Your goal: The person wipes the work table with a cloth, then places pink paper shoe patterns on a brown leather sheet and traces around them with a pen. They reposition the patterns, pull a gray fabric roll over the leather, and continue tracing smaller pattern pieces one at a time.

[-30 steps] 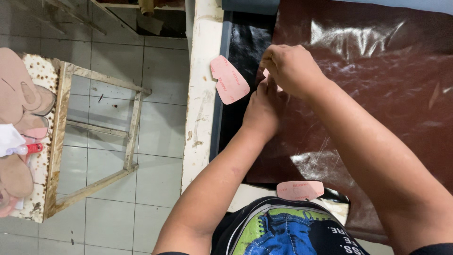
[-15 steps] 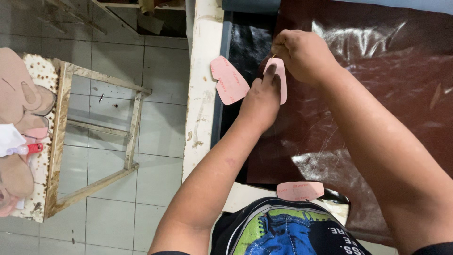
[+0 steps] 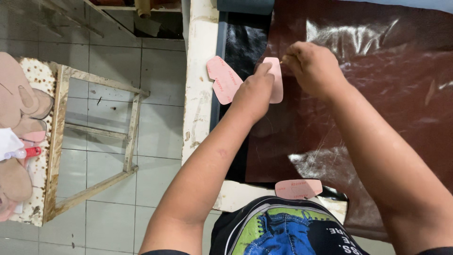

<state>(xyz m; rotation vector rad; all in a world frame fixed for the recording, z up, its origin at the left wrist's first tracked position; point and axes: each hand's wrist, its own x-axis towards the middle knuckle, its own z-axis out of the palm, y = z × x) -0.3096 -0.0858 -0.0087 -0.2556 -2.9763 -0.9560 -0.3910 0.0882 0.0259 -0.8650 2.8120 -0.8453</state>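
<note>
A small pink template (image 3: 276,81) lies flat on a dark brown leather sheet (image 3: 377,108) spread over the table. My left hand (image 3: 252,94) presses down on the template's left side with its fingertips. My right hand (image 3: 314,66) is closed around a thin marking tool whose tip touches the template's upper right edge. Most of the tool is hidden in my fist.
A second pink template (image 3: 224,79) lies at the white table edge (image 3: 200,118), and a third (image 3: 298,189) lies near my body. Black leather (image 3: 245,42) sits beside the brown sheet. On the left, a rusty stand (image 3: 56,141) holds tan and pink cut-outs (image 3: 14,99) above the tiled floor.
The pink template came out from under my hands and now lies flat on the leather. My right hand shifted rightward to its upper right edge. My left hand stayed pressing.
</note>
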